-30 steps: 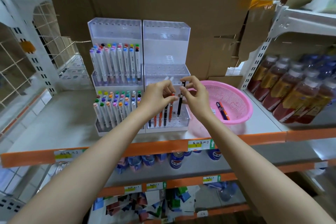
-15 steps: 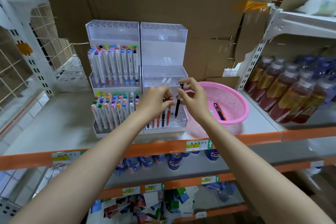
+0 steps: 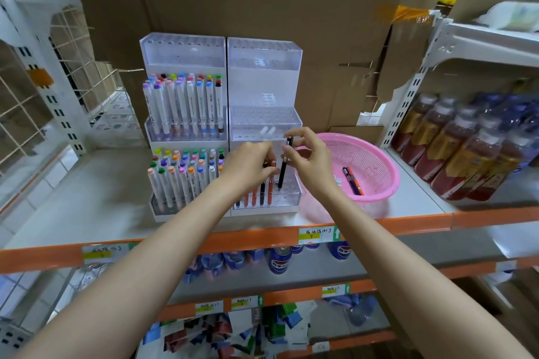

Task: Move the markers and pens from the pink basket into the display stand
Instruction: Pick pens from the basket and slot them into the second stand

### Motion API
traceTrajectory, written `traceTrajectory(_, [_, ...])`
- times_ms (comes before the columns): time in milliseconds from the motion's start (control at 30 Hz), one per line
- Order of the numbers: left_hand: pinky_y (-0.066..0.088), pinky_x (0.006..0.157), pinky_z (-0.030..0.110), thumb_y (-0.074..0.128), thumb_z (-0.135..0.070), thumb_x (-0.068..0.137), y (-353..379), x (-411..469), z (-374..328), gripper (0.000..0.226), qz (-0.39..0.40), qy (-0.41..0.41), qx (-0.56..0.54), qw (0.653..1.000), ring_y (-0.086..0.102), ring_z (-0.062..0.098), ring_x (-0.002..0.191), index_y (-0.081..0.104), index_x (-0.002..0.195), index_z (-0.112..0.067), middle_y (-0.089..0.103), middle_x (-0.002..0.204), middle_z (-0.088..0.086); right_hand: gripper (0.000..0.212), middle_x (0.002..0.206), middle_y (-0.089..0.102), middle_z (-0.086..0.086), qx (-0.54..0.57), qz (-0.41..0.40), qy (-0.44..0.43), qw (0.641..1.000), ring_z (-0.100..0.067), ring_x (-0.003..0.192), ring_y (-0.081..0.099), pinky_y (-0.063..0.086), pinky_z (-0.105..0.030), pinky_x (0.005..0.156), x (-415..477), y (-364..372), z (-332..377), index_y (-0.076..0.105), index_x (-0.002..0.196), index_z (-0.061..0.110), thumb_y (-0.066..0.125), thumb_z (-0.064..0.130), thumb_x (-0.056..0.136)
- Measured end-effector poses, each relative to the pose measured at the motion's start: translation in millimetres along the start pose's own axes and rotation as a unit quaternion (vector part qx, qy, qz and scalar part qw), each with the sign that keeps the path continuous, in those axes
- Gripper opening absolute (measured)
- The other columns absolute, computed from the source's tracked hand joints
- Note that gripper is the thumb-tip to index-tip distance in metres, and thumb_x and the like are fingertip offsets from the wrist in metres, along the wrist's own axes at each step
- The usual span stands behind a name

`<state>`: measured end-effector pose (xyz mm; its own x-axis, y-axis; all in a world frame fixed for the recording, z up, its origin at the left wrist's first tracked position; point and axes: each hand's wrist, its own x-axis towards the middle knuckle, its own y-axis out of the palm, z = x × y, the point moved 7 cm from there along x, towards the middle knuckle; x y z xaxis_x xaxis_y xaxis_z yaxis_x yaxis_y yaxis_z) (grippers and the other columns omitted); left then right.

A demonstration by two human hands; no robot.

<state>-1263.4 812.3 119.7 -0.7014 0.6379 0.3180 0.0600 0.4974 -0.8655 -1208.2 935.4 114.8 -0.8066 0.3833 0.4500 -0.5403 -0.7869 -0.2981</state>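
Two pens (image 3: 353, 181) lie in the pink basket (image 3: 388, 166), just beside the display stand (image 3: 264, 114) and near the shelf's orange front edge (image 3: 408, 220). Right grip (image 3: 309, 157) pinches a black pen (image 3: 283, 172) upright, tip at the lowest tier's holes. Left grip (image 3: 250, 166) curls round the tops of standing pens (image 3: 262, 192) alongside. Free holes show at that tier's right end.

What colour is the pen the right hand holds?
Black pen, pinched by the right hand; head view.
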Motion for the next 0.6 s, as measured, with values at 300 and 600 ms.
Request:
traceTrajectory(300, [0.054, 0.074, 0.039, 0.066, -0.038, 0.087, 1, -6, 7, 0.025, -0.007, -0.003, 0.018, 1.0, 0.065, 0.02, 0.088, 0.059, 0.105, -0.021, 0.07, 0.093, 0.0, 0.015, 0.074, 0.067, 0.0, -0.035, 0.009, -0.01, 0.999, -0.019, 0.074, 0.067, 0.057, -0.045, 0.074, -3, -3, -1, 0.064, 0.095, 0.021, 0.069, 0.01, 0.087])
traceTrajectory(600, [0.053, 0.08, 0.036, 0.066, -0.034, 0.088, 1, -11, 12, 0.026, -0.015, -0.034, -0.051, 0.998, 0.064, 0.016, 0.09, 0.067, 0.106, -0.015, 0.07, 0.101, 0.0, 0.01, 0.075, 0.071, -0.005, -0.101, 0.036, -0.019, 0.994, -0.016, 0.073, 0.069, 0.056, -0.035, 0.072, -10, 0, -10, 0.069, 0.093, 0.008, 0.073, 0.008, 0.084])
